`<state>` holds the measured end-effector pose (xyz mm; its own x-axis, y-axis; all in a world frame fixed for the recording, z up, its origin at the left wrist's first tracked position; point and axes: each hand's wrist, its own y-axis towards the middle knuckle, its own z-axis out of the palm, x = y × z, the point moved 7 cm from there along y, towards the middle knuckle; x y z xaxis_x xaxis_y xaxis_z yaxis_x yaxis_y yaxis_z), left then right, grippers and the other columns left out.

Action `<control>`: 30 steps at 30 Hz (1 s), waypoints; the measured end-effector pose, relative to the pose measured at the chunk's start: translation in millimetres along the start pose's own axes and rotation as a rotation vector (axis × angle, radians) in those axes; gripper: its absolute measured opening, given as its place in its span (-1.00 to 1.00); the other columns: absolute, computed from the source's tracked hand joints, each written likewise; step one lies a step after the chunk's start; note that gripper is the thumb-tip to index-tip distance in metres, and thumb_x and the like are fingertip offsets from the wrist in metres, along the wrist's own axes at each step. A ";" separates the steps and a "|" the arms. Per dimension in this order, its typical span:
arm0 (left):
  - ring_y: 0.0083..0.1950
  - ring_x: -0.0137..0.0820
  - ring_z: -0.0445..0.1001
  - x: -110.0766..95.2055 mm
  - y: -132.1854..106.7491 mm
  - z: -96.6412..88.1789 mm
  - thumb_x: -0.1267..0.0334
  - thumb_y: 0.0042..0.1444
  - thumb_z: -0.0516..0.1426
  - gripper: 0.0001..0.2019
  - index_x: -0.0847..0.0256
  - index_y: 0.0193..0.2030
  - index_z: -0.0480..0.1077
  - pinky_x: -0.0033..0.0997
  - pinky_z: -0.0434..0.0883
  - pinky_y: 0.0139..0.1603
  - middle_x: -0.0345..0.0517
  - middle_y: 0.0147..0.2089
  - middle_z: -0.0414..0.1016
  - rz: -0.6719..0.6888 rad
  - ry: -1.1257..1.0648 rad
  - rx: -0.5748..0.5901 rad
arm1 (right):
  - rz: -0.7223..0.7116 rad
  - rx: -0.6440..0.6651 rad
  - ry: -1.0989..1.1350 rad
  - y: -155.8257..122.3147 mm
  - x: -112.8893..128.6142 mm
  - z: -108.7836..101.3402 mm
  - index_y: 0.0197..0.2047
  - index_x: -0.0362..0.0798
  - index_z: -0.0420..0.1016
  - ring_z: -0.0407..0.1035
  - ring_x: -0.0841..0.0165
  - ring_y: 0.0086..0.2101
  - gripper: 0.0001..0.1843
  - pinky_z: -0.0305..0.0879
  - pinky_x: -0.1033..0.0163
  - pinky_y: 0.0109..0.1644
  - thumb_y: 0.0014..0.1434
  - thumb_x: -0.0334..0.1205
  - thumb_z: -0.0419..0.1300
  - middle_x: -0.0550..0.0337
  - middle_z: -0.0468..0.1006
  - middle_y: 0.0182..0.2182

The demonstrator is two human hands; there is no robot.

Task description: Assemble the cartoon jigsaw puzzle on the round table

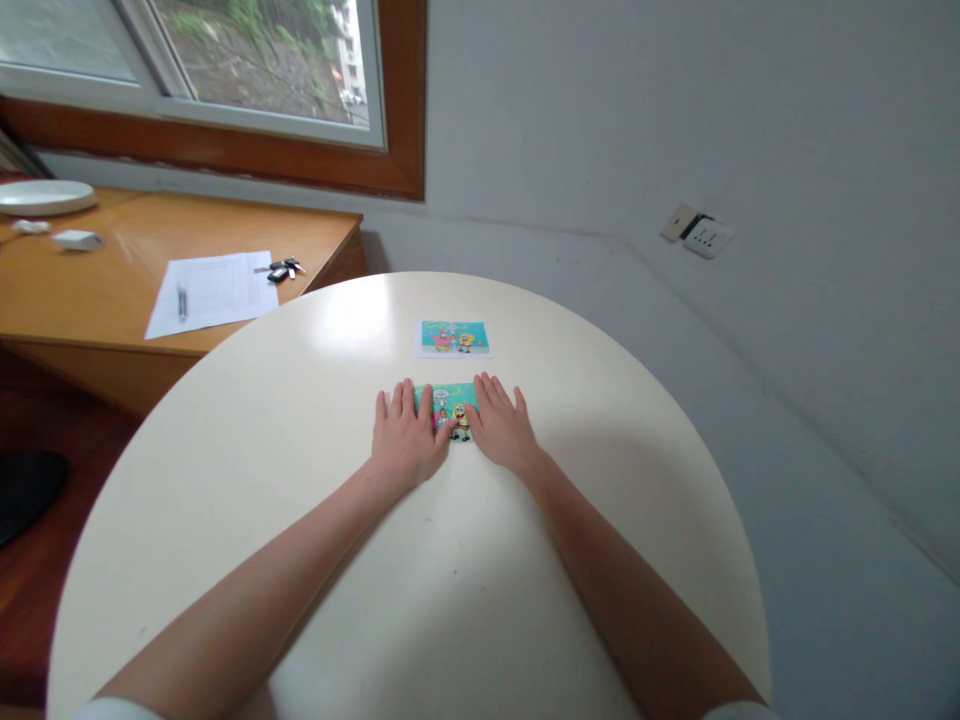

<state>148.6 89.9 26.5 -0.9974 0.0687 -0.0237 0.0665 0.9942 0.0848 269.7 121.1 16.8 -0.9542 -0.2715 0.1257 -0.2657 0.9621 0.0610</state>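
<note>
A small cartoon picture (450, 405) with a turquoise background lies flat on the round cream table (300, 480). My left hand (405, 435) rests flat on its left part with fingers stretched out. My right hand (501, 425) lies flat on its right part, fingers spread. Only the middle strip of that picture shows between my hands. A second, similar cartoon picture (453, 338) with a white border lies a short way beyond my fingertips, untouched.
A wooden desk (112, 290) stands to the left under a window, bearing a paper sheet (217, 290) with a pen, a bunch of keys (283, 268), a white plate (41, 196) and a small white object. A wall socket (705, 236) sits on the right wall.
</note>
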 end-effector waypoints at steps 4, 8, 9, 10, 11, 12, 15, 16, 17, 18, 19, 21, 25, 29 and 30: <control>0.36 0.06 0.03 0.7 -1.5 -5.1 -0.08 0.25 -0.19 -0.30 0.49 0.32 0.08 0.03 -0.04 0.32 0.44 0.33 0.06 -0.029 0.051 0.006 | -0.003 -0.005 -0.002 0.1 -0.4 0.4 0.35 -0.23 -0.03 -0.10 0.24 0.31 -0.39 -0.19 -0.11 0.33 0.32 -0.11 -0.28 -0.01 0.00 0.33; 0.34 0.06 0.08 -2.0 -2.3 -7.6 -0.06 0.25 -0.17 -0.29 0.57 0.30 0.09 0.00 -0.05 0.32 0.48 0.30 0.11 -0.017 0.093 0.008 | -0.003 0.001 -0.007 0.3 0.2 0.2 0.35 -0.23 -0.04 -0.10 0.24 0.31 -0.39 -0.20 -0.11 0.33 0.32 -0.12 -0.27 0.00 0.00 0.33; 0.34 0.06 0.09 -2.6 -2.2 -8.2 -0.06 0.25 -0.17 -0.29 0.58 0.29 0.10 -0.01 -0.05 0.32 0.49 0.29 0.12 -0.012 0.099 0.004 | -0.002 0.003 -0.008 0.4 0.4 0.0 0.35 -0.23 -0.04 -0.10 0.24 0.31 -0.39 -0.20 -0.11 0.33 0.32 -0.12 -0.27 0.00 -0.01 0.33; 0.33 0.05 0.11 -3.0 -2.0 -8.7 -0.05 0.25 -0.16 -0.30 0.59 0.28 0.12 -0.03 -0.06 0.32 0.50 0.28 0.13 -0.008 0.104 0.001 | -0.001 0.005 -0.008 0.4 0.5 -0.3 0.35 -0.23 -0.04 -0.10 0.24 0.31 -0.39 -0.20 -0.11 0.33 0.32 -0.12 -0.28 0.00 -0.01 0.33; 0.33 0.05 0.12 -3.3 -1.7 -9.1 -0.05 0.25 -0.15 -0.30 0.60 0.27 0.13 -0.04 -0.06 0.33 0.50 0.28 0.14 -0.005 0.108 -0.003 | 0.000 0.007 -0.008 0.4 0.6 -0.5 0.35 -0.23 -0.04 -0.10 0.24 0.31 -0.39 -0.19 -0.11 0.33 0.32 -0.12 -0.28 0.00 -0.01 0.33; 0.32 0.05 0.13 -3.5 -1.5 -9.3 -0.04 0.25 -0.15 -0.31 0.61 0.26 0.14 -0.04 -0.06 0.33 0.51 0.27 0.15 -0.001 0.111 -0.005 | 0.000 0.009 -0.008 0.4 0.7 -0.7 0.35 -0.23 -0.04 -0.10 0.24 0.31 -0.39 -0.19 -0.11 0.33 0.32 -0.12 -0.28 0.00 -0.01 0.33; 0.32 0.04 0.14 -4.0 -0.7 -9.0 -0.01 0.24 -0.13 -0.33 0.62 0.25 0.16 -0.05 -0.04 0.32 0.50 0.26 0.18 0.009 0.113 -0.016 | 0.001 0.012 -0.013 0.3 0.7 -0.6 0.36 -0.22 -0.05 -0.10 0.24 0.31 -0.39 -0.19 -0.10 0.33 0.32 -0.12 -0.28 -0.02 -0.01 0.33; 0.32 0.04 0.14 -4.1 -0.4 -8.9 0.00 0.24 -0.13 -0.33 0.63 0.24 0.17 -0.04 -0.04 0.32 0.50 0.25 0.19 0.013 0.109 -0.024 | 0.001 0.012 -0.015 0.3 0.6 -0.5 0.36 -0.21 -0.05 -0.11 0.25 0.31 -0.39 -0.20 -0.10 0.33 0.33 -0.12 -0.28 -0.02 -0.01 0.33; 0.31 0.04 0.15 -4.2 -0.1 -8.6 0.00 0.24 -0.12 -0.33 0.63 0.24 0.17 -0.03 -0.04 0.32 0.50 0.25 0.20 0.017 0.104 -0.033 | 0.000 0.012 -0.018 0.2 0.6 -0.4 0.36 -0.22 -0.05 -0.11 0.25 0.31 -0.39 -0.20 -0.10 0.33 0.33 -0.12 -0.29 -0.02 -0.01 0.33; 0.31 0.04 0.15 -4.3 0.2 -8.3 0.01 0.24 -0.12 -0.34 0.64 0.23 0.17 -0.02 -0.04 0.32 0.50 0.24 0.20 0.020 0.098 -0.042 | -0.001 0.011 -0.020 0.3 0.6 -0.2 0.36 -0.22 -0.05 -0.11 0.25 0.31 -0.39 -0.20 -0.10 0.33 0.32 -0.12 -0.28 -0.02 -0.01 0.33; 0.31 0.04 0.16 -4.6 0.5 -8.0 0.01 0.24 -0.12 -0.34 0.64 0.23 0.18 -0.01 -0.04 0.32 0.51 0.24 0.21 0.027 0.092 -0.050 | -0.002 0.011 -0.022 0.4 0.7 -0.1 0.36 -0.22 -0.05 -0.11 0.25 0.31 -0.39 -0.19 -0.11 0.33 0.32 -0.12 -0.28 -0.03 -0.01 0.34; 0.30 0.03 0.18 -6.1 1.0 -7.1 0.01 0.25 -0.13 -0.35 0.65 0.21 0.19 -0.01 -0.03 0.32 0.51 0.23 0.22 0.050 0.078 -0.062 | -0.002 0.009 -0.022 0.6 0.8 0.0 0.35 -0.23 -0.05 -0.11 0.24 0.31 -0.39 -0.19 -0.11 0.33 0.32 -0.12 -0.28 -0.03 -0.01 0.33; 0.28 0.02 0.21 -11.4 1.6 -6.5 0.02 0.25 -0.15 -0.36 0.65 0.17 0.24 -0.01 -0.02 0.32 0.51 0.20 0.26 0.112 0.062 -0.082 | 0.003 0.006 -0.018 1.1 0.9 0.2 0.35 -0.23 -0.04 -0.10 0.24 0.31 -0.39 -0.18 -0.11 0.32 0.32 -0.12 -0.28 -0.03 -0.01 0.33; 0.28 0.02 0.21 -15.5 0.9 -6.6 0.00 0.26 -0.18 -0.36 0.62 0.19 0.22 0.00 -0.01 0.32 0.48 0.21 0.25 0.153 0.063 -0.086 | -0.003 -0.006 -0.020 1.0 1.4 -0.2 0.35 -0.23 -0.03 -0.09 0.23 0.30 -0.40 -0.18 -0.12 0.32 0.32 -0.13 -0.28 -0.04 0.00 0.33; 0.28 0.02 0.20 -17.0 0.6 -6.5 0.00 0.26 -0.18 -0.36 0.61 0.20 0.21 0.00 -0.01 0.32 0.47 0.22 0.25 0.168 0.053 -0.082 | -0.003 -0.007 -0.020 1.0 1.4 -0.2 0.35 -0.22 -0.03 -0.09 0.23 0.30 -0.40 -0.18 -0.12 0.32 0.32 -0.13 -0.28 -0.04 0.00 0.33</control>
<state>165.3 88.8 33.4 -0.9727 0.2264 0.0502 0.2317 0.9588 0.1642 268.1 121.6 17.3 -0.9560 -0.2737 0.1058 -0.2676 0.9611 0.0685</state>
